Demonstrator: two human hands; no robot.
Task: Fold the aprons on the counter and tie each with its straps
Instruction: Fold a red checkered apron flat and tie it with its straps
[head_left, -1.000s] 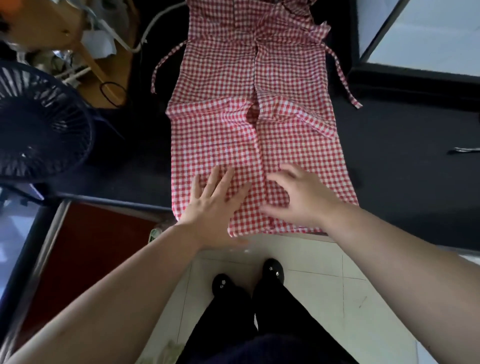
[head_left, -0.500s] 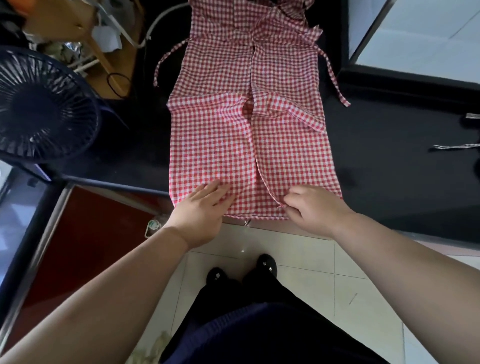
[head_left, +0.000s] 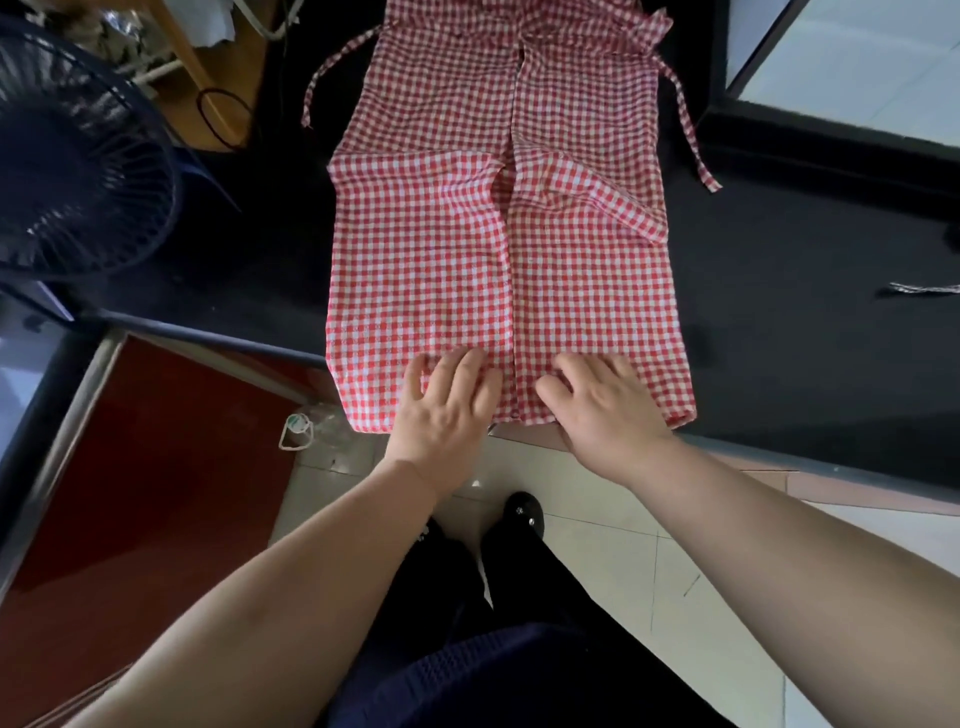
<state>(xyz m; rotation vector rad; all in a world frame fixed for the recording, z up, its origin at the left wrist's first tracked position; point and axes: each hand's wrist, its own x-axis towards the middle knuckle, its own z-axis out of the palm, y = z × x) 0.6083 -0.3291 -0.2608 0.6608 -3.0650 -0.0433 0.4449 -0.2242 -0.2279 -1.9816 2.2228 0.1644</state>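
A red-and-white checked apron (head_left: 431, 260) lies lengthwise on the black counter (head_left: 810, 322), both long sides folded in to meet at a centre seam. Its near hem hangs slightly over the counter's front edge. My left hand (head_left: 447, 410) rests on the hem left of the seam, fingers curled into the cloth. My right hand (head_left: 605, 410) grips the hem right of the seam the same way. One strap (head_left: 332, 67) trails off the far left side, and the other strap (head_left: 693, 140) runs down the far right side.
A dark fan (head_left: 78, 156) stands at the left end of the counter. A striped cord (head_left: 924, 287) lies at the counter's right edge. Below are a red panel (head_left: 156, 493), a small plastic item (head_left: 296, 431) and tiled floor with my shoes.
Both hands slid back from the apron's lower panel to its near hem and curled their fingers onto it. The flat, spread left hand has closed.
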